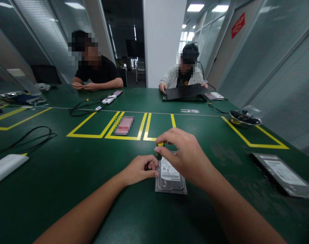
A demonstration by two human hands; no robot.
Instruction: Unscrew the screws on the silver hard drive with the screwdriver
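Observation:
A silver hard drive (pixel 171 185) with a white label lies flat on the green table in front of me. My right hand (pixel 178 149) grips a screwdriver (pixel 159 154) with a yellow and black handle, thumb and fingers pinched around it from above. The screwdriver stands nearly upright over the drive's left edge; its tip is too small to make out. Against that same edge my left hand (pixel 144 169) rests with curled fingers, thumb at the drive's side, holding it. Part of the drive's right side is hidden behind my right hand.
A second hard drive (pixel 284 174) lies at the right. A metal bowl (pixel 245 119) stands beyond it. Yellow tape marks the table (pixel 105 203). A white power bank-like block (pixel 8 167) and a cable are at left. Two people sit opposite, one holding a dark panel (pixel 186 91).

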